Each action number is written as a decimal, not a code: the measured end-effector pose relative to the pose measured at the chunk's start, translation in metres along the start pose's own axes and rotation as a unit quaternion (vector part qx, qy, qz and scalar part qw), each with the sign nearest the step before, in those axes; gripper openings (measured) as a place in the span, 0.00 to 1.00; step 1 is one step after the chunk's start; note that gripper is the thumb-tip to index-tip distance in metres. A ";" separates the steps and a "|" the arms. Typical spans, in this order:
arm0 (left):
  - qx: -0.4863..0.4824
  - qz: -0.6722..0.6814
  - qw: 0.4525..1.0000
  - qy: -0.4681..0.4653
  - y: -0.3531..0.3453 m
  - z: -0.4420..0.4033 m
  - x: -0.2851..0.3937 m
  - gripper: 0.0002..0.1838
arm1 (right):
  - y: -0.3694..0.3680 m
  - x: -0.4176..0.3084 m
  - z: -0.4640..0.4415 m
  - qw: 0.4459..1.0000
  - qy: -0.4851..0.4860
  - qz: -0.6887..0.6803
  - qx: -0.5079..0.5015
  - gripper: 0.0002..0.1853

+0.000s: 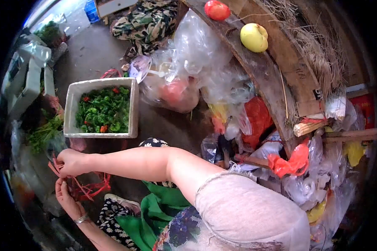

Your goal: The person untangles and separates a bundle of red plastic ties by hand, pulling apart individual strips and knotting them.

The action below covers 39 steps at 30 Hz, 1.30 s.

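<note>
My right hand (71, 162) reaches across to the left side, its fingers closed on strands of red plastic string (88, 190). Just below it, my left hand (68, 200), with a bracelet at the wrist, is also closed with fingers bent around the same string. Loose strands hang and loop to the right of both hands, over the dark floor. Above them stands a white foam box (132, 109) holding green leafy vegetables or peppers (100, 106) with a few red pieces. The fingertips are partly hidden.
Green stalks (46, 134) and white foam boxes (31, 85) line the left. Clear plastic bags (197, 42) heap up at centre and right. A wooden board (276, 79) carries a yellow fruit (254, 37) and a red one (217, 10). Camouflage cloth (148, 25) lies at the back.
</note>
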<state>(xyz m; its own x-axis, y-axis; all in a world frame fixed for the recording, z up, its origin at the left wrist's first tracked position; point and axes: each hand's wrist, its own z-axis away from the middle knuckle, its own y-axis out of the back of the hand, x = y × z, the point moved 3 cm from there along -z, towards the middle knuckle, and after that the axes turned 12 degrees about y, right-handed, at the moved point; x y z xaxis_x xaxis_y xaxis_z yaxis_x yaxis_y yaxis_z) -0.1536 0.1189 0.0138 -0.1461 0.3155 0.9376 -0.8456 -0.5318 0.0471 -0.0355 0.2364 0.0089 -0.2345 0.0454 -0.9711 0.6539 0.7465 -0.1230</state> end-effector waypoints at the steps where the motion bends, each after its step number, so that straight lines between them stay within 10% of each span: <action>1: 0.010 -0.009 1.000 -0.006 -0.004 0.002 0.003 0.05 | -0.001 0.002 -0.001 1.000 0.010 -0.003 0.004 0.12; 10: -0.020 -0.037 0.999 0.025 0.020 -0.007 -0.003 0.12 | -0.001 -0.002 -0.001 0.999 0.024 -0.020 -0.011 0.09; 19: -0.007 0.010 0.998 0.063 0.037 -0.026 -0.025 0.18 | -0.017 -0.004 0.002 0.941 0.150 0.298 -0.049 0.09; 39: 0.006 0.044 0.998 0.054 0.026 -0.016 -0.006 0.12 | -0.002 0.016 -0.014 0.990 0.089 0.098 0.043 0.11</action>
<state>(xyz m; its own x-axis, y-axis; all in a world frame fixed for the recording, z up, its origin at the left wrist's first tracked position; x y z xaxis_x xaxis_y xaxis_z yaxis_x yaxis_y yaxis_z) -0.1828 0.1153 0.0038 -0.2745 0.3499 0.8957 -0.8211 -0.5700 -0.0290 -0.0501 0.2448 -0.0032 -0.2151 0.3064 -0.9273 0.7563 0.6530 0.0403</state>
